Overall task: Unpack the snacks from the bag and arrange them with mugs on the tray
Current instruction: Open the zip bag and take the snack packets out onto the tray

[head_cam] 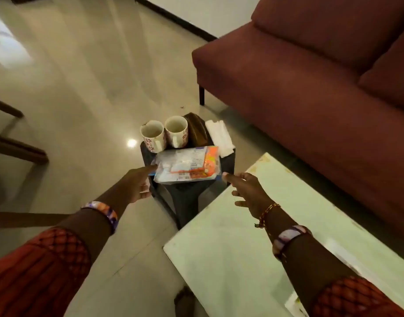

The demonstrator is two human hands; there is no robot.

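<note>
Dark plastic forms the small stool (228,161) that serves as the landmark, standing on the pale tiled floor (82,88) between the maroon sofa (310,92) and the glass-topped table (253,225). On the stool's near part lies a clear bag (187,165) holding white and orange snack packets. Behind the bag, at the stool's far left, two floral mugs (152,136) stand upright, side by side and touching. A brown packet (196,131) and a white folded item (219,136) lie at the stool's far right. Left hand (137,184) reaches to the bag's left edge, index fingertip touching it, fingers relaxed. Right hand (249,193) sits at the bag's right corner, fingers spread loosely, gripping nothing visible.
</note>
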